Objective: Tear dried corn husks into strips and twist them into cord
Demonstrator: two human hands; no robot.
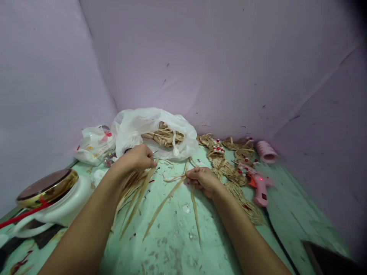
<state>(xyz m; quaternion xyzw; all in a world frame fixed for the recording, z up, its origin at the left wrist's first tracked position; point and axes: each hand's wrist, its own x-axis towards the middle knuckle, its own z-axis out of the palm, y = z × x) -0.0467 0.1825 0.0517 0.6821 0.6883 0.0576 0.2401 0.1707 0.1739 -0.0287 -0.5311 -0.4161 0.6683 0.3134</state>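
Observation:
My right hand (pixel 204 181) is closed, its fingertips pinching the joined end of several thin tan dried-fibre strips (pixel 164 208). Two long strip ends trail down from there over the green tabletop, while a thin twisted part points up and left. My left hand (pixel 141 157) is closed on the upper end of another flat dried-fibre strip (pixel 140 198). Below its wrist lies a loose bunch of similar strips (pixel 129 189), partly covered by the forearm. Something dark and a thin metal tip show at either side of the left hand; the hand hides what joins them.
Behind the hands, a white plastic bag (pixel 132 124) contains a fibre bundle (pixel 164 136). Braided fibre pieces (pixel 226 170) with red and white beads lie right, beside a pink glue gun (pixel 261 189) with its cord and a pink spool (pixel 266 151). A white teapot-like vessel (pixel 67 202) stands left.

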